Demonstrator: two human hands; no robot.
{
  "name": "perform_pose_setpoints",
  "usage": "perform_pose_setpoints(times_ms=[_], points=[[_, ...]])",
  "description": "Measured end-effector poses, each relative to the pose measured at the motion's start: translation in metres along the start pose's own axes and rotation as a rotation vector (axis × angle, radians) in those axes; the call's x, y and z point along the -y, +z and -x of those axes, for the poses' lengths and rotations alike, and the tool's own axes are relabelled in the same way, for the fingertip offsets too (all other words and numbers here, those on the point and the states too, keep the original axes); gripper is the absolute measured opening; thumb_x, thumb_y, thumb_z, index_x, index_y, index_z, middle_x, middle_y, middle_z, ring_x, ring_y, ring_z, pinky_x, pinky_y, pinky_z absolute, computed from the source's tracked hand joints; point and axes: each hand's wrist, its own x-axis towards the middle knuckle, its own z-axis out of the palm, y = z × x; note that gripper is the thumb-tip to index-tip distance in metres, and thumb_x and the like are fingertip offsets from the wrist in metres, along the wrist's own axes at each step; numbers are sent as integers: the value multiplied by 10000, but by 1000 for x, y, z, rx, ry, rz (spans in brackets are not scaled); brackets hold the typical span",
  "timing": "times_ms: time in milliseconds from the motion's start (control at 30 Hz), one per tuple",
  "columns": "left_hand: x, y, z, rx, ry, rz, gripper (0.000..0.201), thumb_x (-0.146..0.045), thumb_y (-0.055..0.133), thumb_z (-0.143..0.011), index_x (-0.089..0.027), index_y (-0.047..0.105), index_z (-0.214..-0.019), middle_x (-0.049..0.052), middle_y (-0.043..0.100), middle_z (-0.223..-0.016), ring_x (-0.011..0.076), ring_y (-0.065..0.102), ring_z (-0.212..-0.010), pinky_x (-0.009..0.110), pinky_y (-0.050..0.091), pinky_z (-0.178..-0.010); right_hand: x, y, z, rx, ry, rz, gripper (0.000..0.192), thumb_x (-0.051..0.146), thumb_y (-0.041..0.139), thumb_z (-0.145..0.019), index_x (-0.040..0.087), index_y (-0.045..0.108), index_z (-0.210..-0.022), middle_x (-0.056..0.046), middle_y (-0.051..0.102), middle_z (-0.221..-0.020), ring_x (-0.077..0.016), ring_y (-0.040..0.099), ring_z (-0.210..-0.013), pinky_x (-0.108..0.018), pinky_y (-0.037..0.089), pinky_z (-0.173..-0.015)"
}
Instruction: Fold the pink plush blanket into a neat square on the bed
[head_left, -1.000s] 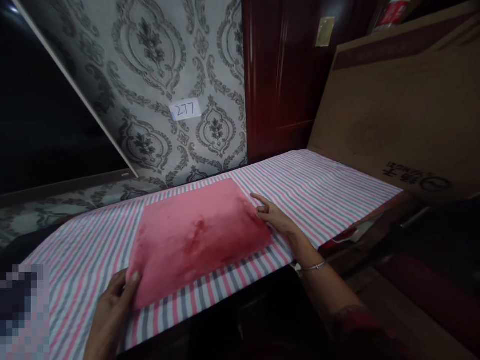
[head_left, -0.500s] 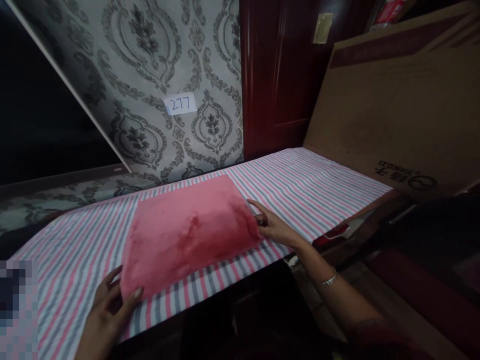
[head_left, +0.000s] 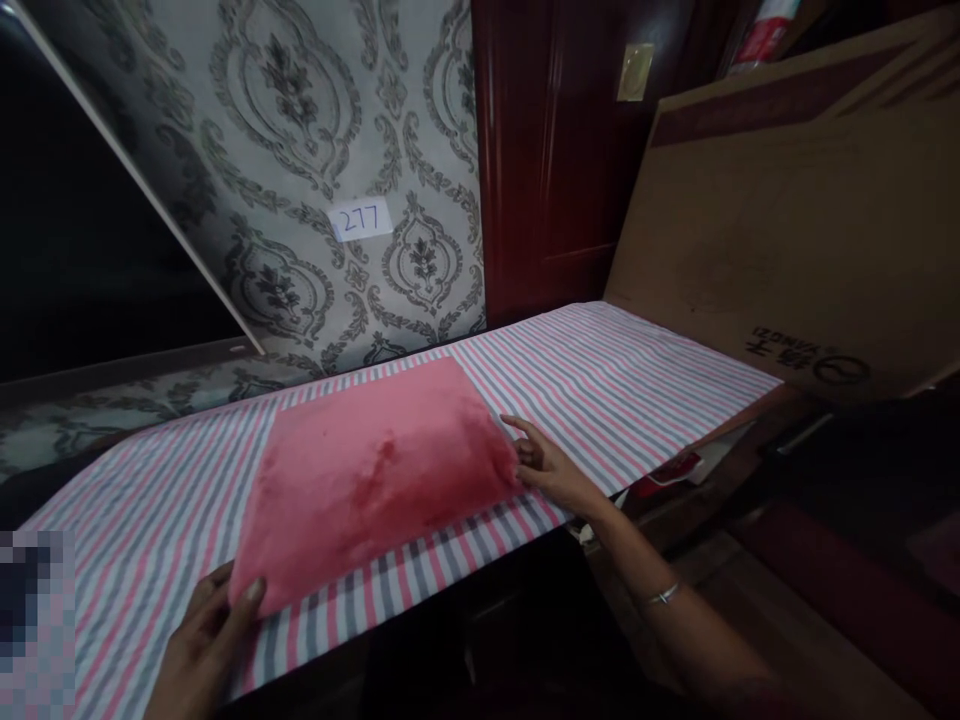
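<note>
From the head camera, your left hand (head_left: 201,645) pinches the near left corner of the pink fuzzy cloth (head_left: 379,475), thumb on top and fingers tucked beneath. Your right hand (head_left: 551,468) touches the cloth's right edge, forefinger stretched out and the other fingers loosely curled. The cloth lies flat on the striped sheet (head_left: 622,385), its near edge just inside the sheet's near edge. Bare stripes run wide to the right, up to the leaning cardboard box (head_left: 787,230). The patterned wall (head_left: 315,150) closes the far side.
</note>
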Motion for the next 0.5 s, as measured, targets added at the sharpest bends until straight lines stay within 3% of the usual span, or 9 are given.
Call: perform_pose_setpoints(times_ms=[133,267,500], points=[[17,-6,-6,-44,-28,2,595,-749,671,-578,-240,719,-882,79,622,-1309,392,527,-1281,521,403,-1127,-2,-8,-4,-16,45,28,709,237,654,-741,232,413,-1408,94,416,-684,-79,374,-562,-232,272,-547],[21,-15,-28,-44,16,55,559,-756,643,-634,-261,704,-886,48,708,-1127,354,587,-1211,464,472,-1067,3,-15,-21,46,187,44,888,241,681,-670,199,334,-1487,120,414,-627,-71,345,-512,-226,246,-516],[-37,-9,-100,226,-70,4,635,-743,701,-550,-191,700,-865,80,742,-851,308,691,-872,365,566,-706,15,-13,-76,-39,306,1,971,267,702,-637,120,304,-1510,142,432,-512,-83,381,-465,-213,248,-486]])
